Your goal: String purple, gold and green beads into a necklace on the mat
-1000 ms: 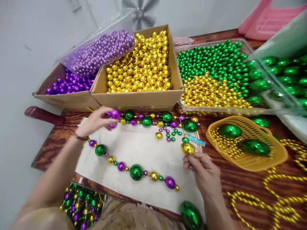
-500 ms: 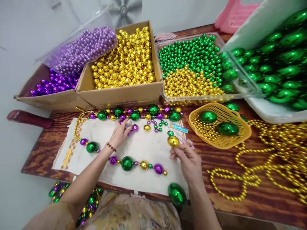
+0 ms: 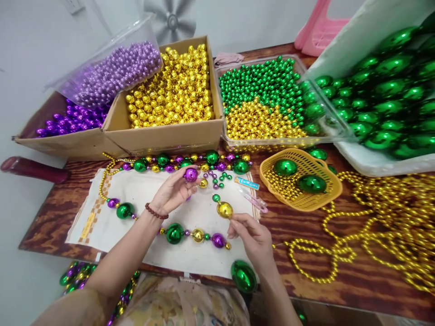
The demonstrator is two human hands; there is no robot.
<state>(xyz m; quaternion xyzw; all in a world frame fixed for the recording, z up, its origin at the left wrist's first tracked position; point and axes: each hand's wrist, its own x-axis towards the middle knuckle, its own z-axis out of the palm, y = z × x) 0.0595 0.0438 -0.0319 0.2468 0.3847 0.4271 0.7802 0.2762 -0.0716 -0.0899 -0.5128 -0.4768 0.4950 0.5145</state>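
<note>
A shiny purple bead (image 3: pixel 190 174) sits at the fingertips of my left hand (image 3: pixel 171 194), raised above the white cloth (image 3: pixel 117 226). My right hand (image 3: pixel 250 233) pinches the near end of a large gold bead (image 3: pixel 224 209); a small green bead (image 3: pixel 216 198) is lined up at its far end. Any string through these two is too thin to make out. Below the hands lies a strung row of beads, with a large green bead (image 3: pixel 174 233) and a purple bead (image 3: pixel 218 240). A big green bead (image 3: pixel 244 276) rests at the cloth's front edge.
Behind stand a cardboard box (image 3: pixel 163 136) of gold and purple beads, a clear tub (image 3: pixel 265 141) of green and gold ones, and a white container (image 3: pixel 370 168) of large green beads. A yellow basket (image 3: pixel 301 203) and gold bead chains (image 3: pixel 394 226) lie right.
My left hand has lifted a purple bead off the cloth and moved right. My right hand has moved left with the gold and green beads, bringing the hands closer together. The view has shifted slightly.
</note>
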